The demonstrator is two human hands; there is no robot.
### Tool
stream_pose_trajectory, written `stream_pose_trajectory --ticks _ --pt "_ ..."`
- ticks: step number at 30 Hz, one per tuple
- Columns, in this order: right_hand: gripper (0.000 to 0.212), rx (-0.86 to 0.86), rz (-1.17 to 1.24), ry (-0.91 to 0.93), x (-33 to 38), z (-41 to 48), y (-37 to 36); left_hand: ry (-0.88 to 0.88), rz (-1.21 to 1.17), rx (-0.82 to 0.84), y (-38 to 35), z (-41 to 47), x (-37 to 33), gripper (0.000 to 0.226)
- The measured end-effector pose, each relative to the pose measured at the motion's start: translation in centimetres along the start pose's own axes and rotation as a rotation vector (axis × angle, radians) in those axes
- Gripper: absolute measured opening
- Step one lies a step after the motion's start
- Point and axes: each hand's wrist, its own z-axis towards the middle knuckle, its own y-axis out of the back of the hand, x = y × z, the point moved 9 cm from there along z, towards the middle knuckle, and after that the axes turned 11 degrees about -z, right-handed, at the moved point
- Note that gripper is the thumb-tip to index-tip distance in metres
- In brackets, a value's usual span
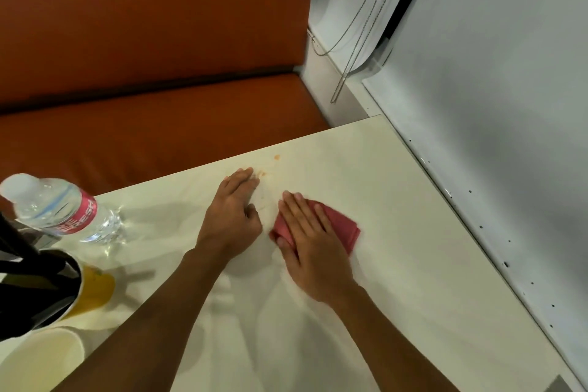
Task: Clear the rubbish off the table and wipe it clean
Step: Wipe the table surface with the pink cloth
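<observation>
Item: red cloth point(343, 226), folded, mid-table point(397, 175), toward the far edge. Soft, light, limp; probably bunches unless pressed flat from above.
Right hand point(305, 239): palm down, fingers straight, pressing the cloth to the surface without curling round it.
Left hand point(232, 213): just beside, flat on the table, fingers extended toward orange stains point(276, 157).
Water bottle point(60, 207): left edge.

Orange padded bench point(143, 124) across the far left, white blind point(509, 73) down the right side, thin beaded cords point(361, 41) hanging in the far corner between them.
</observation>
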Motion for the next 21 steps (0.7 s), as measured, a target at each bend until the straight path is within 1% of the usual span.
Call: stream_pose_trajectory --ticks 1,2,5,6,8,10,12,15,17,19,21 --pt "0.063 0.017 -0.003 0.034 -0.9 -1.5 -0.2 0.013 -0.002 0.000 0.2 0.0 0.0 0.058" --pt "0.063 0.019 -0.004 0.030 -2.4 -2.4 -0.1 0.025 -0.005 -0.007 0.5 -0.2 0.0 0.055" --pt "0.067 0.020 0.042 -0.081 -5.8 -2.4 -0.1 0.061 -0.012 -0.042 1.2 -1.9 -0.3 0.049" --pt "0.067 0.022 0.122 -0.112 -6.1 -2.3 0.0 0.070 -0.020 -0.043 1.1 -2.6 -0.5 0.048" --pt "0.067 -0.006 0.387 -0.208 -6.5 -2.7 0.7 0.057 -0.034 -0.029 0.7 -3.8 -1.4 0.045" --pt "0.065 -0.058 0.626 -0.350 -8.3 -4.4 1.5 -0.006 -0.044 -0.013 -0.5 -4.4 -3.0 0.042" --pt "0.061 -0.129 0.745 -0.475 -10.6 -7.1 2.6 -0.102 -0.058 0.010 -2.2 -4.7 -5.4 0.041" --pt "0.052 -0.239 0.806 -0.603 -13.6 -11.3 3.6 -0.249 -0.063 0.033 -5.7 -5.1 -9.6 0.036" --pt "0.045 -0.288 0.804 -0.682 -15.4 -13.6 3.8 -0.277 -0.013 0.057 -9.0 -5.3 -11.8 0.041" --pt "0.042 -0.310 0.783 -0.737 -16.7 -15.0 3.8 -0.192 0.097 0.084 -12.2 -5.5 -12.4 0.051" --pt "0.045 -0.329 0.744 -0.757 -17.4 -15.6 3.9 -0.108 0.233 0.083 -14.7 -6.1 -12.0 0.063"
